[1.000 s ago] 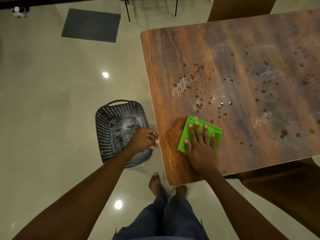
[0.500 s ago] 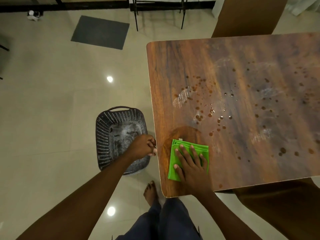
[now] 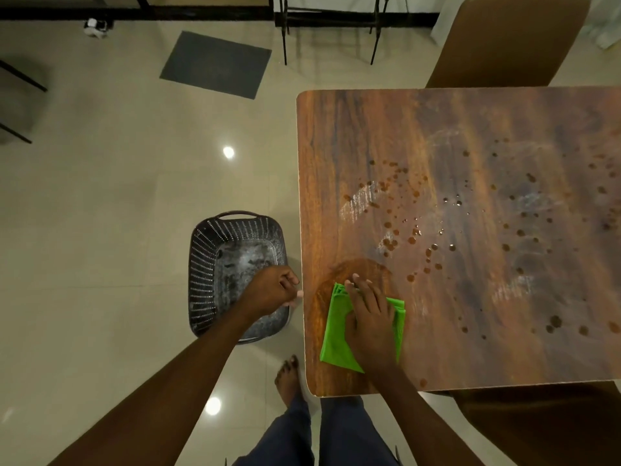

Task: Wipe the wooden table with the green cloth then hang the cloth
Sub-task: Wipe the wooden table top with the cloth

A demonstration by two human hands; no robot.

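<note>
The wooden table (image 3: 470,129) fills the right side, dotted with several brown drops and pale smears. A folded green cloth (image 3: 332,331) lies near its near left corner, at the edge of a darker wiped patch. My right hand (image 3: 369,317) presses flat on the cloth with straight fingers pointing away and to the left. My left hand (image 3: 272,290) hovers beside the table's left edge with fingers curled and nothing visibly in it; a fingertip is at the edge.
A dark perforated plastic basket (image 3: 208,264) stands on the tiled floor under my left hand. Brown chairs stand at the table's far side (image 3: 504,38) and near right (image 3: 537,425). A grey mat (image 3: 215,62) lies farther off. My bare foot (image 3: 289,375) is by the table corner.
My right hand has slid the green cloth left and toward me, to the near left corner. My left hand has stayed by the table edge.
</note>
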